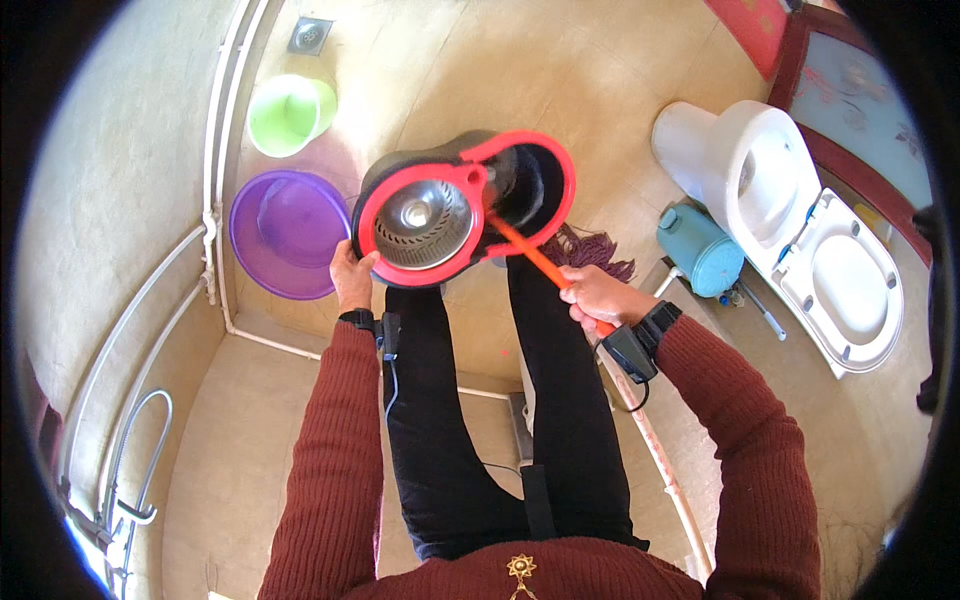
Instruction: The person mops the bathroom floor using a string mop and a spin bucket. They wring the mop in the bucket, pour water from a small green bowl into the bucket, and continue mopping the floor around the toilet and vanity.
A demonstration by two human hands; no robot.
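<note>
While pinching the red-rimmed, black plastic, two-lobed bucket [475,180] narrowly by its left edge in left hand [352,278], gripping the slim straight orange rod [535,257] tight in right hand [597,297]. Holding bucket just beyond black-trousered legs [430,370], long axis lower left to upper right, with mouth tipped toward them. Can't tell if lifted or resting on tan floor [420,60]. Seeing round slotted steel basket [420,215] in left lobe. Pointing rod up-left from right hand to bucket's waist, roughly crosswise to bucket's axis; can't make out far tip. Seeing round purple plastic basin [290,240] just left, pale green plastic pail [290,115] beyond it, maroon mop strands [608,254] near right hand.
</note>
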